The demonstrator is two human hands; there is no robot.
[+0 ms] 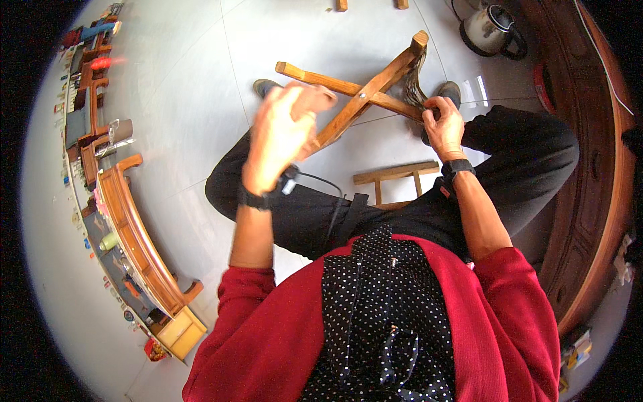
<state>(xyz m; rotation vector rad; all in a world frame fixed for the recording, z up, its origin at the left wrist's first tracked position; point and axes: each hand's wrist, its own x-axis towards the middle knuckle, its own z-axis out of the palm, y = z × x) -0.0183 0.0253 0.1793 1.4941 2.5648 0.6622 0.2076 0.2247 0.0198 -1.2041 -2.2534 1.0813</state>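
A wooden folding stool [387, 79] with crossed legs and a bolt at the crossing stands tilted between my knees. Dark cords [414, 84] run along its right side. At the right end of one crossed bar, my right hand [444, 126] has its fingers pinched together; whatever they hold is too small to make out. My left hand [278, 130] is raised over the stool's left side and smeared by motion. Its fingers look bent, but whether anything is in them cannot be told. Each wrist wears a black band, and a cable hangs from the left one.
A small wooden frame [395, 173] is close in front of my lap. An electric kettle [487, 30] stands on the tiled floor at far right, near a dark wooden cabinet [581, 167]. Along the left is a wooden bench [137, 224] with assorted items behind it.
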